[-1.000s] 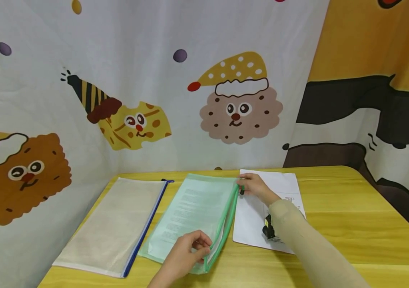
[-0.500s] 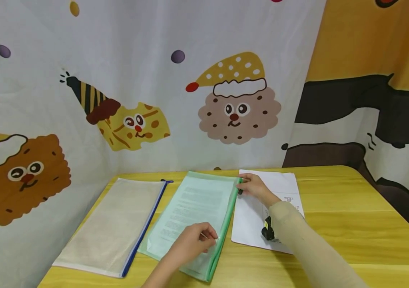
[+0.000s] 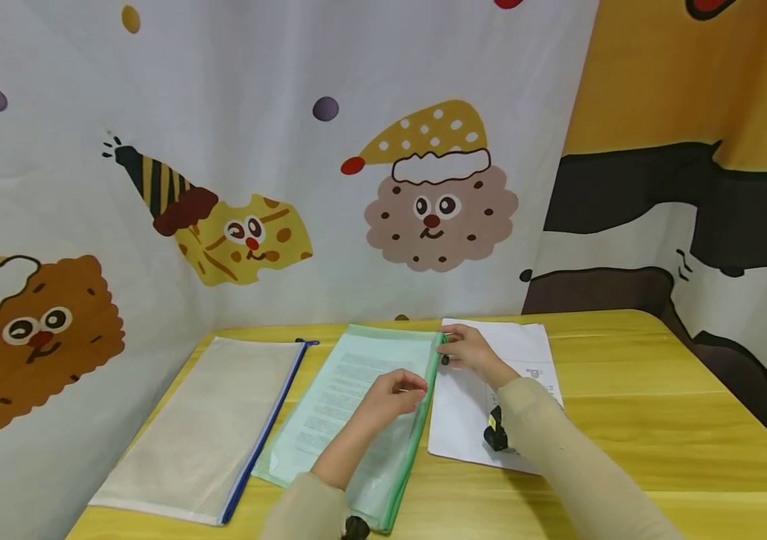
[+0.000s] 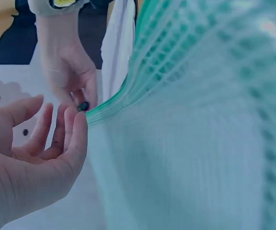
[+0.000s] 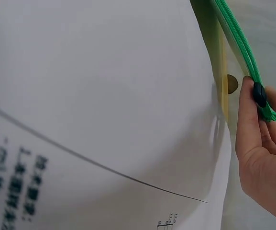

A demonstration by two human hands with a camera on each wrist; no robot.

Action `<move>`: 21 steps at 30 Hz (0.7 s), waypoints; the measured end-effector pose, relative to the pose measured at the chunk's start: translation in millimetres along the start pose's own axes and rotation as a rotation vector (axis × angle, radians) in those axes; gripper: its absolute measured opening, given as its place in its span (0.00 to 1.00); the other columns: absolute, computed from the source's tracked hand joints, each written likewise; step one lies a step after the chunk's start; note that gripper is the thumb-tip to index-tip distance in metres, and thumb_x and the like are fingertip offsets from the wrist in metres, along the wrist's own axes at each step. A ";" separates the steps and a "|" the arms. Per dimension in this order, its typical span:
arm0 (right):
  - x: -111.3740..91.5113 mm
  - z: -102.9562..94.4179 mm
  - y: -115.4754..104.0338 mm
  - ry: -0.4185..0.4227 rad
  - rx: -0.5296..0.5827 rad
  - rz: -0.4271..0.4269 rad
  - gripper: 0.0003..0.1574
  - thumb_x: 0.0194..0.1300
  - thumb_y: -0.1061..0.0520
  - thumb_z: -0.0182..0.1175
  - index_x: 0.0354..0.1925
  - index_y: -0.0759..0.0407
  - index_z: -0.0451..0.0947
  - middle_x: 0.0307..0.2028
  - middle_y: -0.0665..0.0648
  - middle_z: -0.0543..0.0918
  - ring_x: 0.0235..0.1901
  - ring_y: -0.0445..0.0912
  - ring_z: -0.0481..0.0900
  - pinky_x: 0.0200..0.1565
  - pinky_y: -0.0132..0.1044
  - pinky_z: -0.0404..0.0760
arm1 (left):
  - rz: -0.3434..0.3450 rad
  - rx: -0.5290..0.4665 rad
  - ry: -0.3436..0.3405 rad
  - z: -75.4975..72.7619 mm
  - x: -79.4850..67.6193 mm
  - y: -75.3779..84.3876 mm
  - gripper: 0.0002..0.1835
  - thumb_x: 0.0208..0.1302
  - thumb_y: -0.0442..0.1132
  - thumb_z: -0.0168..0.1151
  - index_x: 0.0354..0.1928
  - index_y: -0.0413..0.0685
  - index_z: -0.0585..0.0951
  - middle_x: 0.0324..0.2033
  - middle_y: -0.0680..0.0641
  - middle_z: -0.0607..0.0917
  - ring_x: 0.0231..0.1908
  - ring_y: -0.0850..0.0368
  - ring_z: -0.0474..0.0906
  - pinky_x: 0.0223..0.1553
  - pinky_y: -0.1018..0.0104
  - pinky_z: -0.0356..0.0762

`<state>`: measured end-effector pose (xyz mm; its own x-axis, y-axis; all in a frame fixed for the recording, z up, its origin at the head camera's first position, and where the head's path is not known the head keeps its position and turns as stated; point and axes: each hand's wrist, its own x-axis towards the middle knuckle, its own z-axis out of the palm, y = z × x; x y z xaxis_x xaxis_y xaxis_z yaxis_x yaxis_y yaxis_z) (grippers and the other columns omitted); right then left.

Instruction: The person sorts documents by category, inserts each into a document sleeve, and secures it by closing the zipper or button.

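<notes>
A green mesh zip pouch [image 3: 356, 375] lies on the table with a printed sheet showing through it. At the far end of its zipper edge, my right hand [image 3: 471, 351] pinches the green zipper end by the black slider [image 5: 259, 94]. My left hand [image 3: 393, 401] hovers over the pouch near the zipper edge, its fingers loosely bent and holding nothing. In the left wrist view the fingertips [image 4: 78, 120] are close to the green zipper; whether they touch it I cannot tell.
To the left lies a pale pouch [image 3: 201, 427] with a blue zipper edge. White printed paper [image 3: 460, 427] lies under my right forearm. The wooden table [image 3: 639, 420] meets a cartoon-print curtain [image 3: 255, 112] behind.
My left hand has moved from the pouch's near corner up along the zipper edge, and its fingers have come off that corner. The gap at the edge has closed. The right hand keeps its grip.
</notes>
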<state>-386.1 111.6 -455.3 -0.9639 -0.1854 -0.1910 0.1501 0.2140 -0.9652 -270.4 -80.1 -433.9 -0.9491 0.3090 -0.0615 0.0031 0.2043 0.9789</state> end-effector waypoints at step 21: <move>-5.9 6.1 -7.3 0.029 0.084 -0.009 0.32 0.62 0.67 0.57 0.64 0.66 0.63 0.54 0.65 0.72 0.40 0.45 0.76 0.44 0.40 0.82 | 0.009 -0.198 0.209 13.8 44.3 -23.4 0.18 0.59 0.34 0.63 0.51 0.33 0.76 0.49 0.36 0.80 0.42 0.57 0.80 0.46 0.62 0.79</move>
<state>-380.1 105.3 -448.2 -0.9710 -0.1589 -0.1785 0.1583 0.1314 -0.9786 -308.2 -58.3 -462.2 -0.9937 0.1079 -0.0317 -0.0307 0.0110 0.9995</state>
